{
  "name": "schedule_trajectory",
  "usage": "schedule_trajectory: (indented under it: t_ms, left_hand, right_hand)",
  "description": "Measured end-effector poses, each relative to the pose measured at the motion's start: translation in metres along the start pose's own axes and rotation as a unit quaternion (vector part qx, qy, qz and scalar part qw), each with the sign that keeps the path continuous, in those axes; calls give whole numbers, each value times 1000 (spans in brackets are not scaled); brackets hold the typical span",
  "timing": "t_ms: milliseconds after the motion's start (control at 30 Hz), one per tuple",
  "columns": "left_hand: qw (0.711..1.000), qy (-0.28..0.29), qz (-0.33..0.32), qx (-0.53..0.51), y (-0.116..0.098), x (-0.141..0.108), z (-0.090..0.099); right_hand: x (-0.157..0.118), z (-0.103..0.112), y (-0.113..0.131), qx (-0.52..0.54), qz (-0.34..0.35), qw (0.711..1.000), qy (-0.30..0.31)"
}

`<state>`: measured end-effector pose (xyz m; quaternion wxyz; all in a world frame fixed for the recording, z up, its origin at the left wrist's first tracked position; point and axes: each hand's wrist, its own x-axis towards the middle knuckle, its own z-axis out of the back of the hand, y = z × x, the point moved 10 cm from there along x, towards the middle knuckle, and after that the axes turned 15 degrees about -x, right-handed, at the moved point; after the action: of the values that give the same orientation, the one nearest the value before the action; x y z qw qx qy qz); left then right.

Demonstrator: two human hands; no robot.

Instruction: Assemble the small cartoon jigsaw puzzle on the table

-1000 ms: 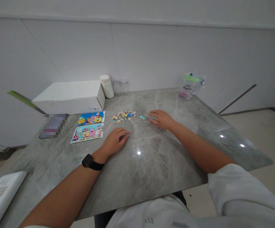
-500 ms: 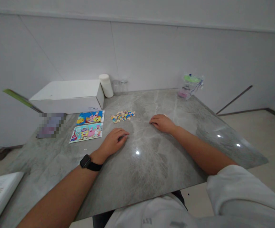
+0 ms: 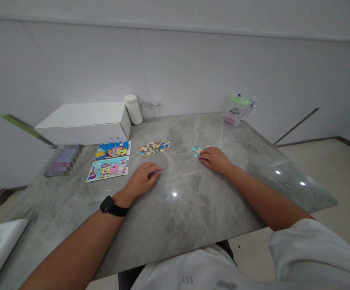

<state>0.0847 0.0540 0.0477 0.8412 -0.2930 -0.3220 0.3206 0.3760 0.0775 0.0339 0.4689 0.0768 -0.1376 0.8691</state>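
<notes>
My left hand (image 3: 146, 176), with a black watch (image 3: 113, 206) on its wrist, rests on the grey table, fingers loosely bent and a dark gap beside the thumb. Beyond its fingertips lies a heap of jigsaw puzzle pieces (image 3: 154, 148), mostly yellow, tan and blue. My right hand (image 3: 216, 160) lies palm down with fingers stretched toward the left, beside a smaller group of light-blue puzzle pieces (image 3: 197, 150). It partly covers that group, and nothing shows gripped in it. Two cartoon picture cards, an upper one (image 3: 113, 149) and a lower one (image 3: 108, 168), lie left of the heap.
Along the back stand a white box (image 3: 84, 121), a white bottle (image 3: 133, 109) and two clear glasses (image 3: 151, 111). A clear plastic bag (image 3: 239, 110) with green and pink contents sits at the back right. A white object (image 3: 4, 249) lies at the front left.
My right hand has drawn back to the right, uncovering the light-blue puzzle pieces it hid before. My left hand has stayed in place; the view has shifted slightly.
</notes>
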Motion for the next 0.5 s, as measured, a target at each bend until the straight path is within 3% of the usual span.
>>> schedule_trajectory:
  t_ms: [167,300,500]
  left_hand:
    - [1000,2,-1,2,-2,0,0]
    - [1000,3,-1,-5,0,-1,-1]
    - [1000,9,-6,-11,4,-2,-3]
  right_hand:
    - [15,1,-25,-12,-31,999,0]
    - [43,7,-45,-32,-92,995,14]
    - [93,-10,-61,-37,-136,971,194]
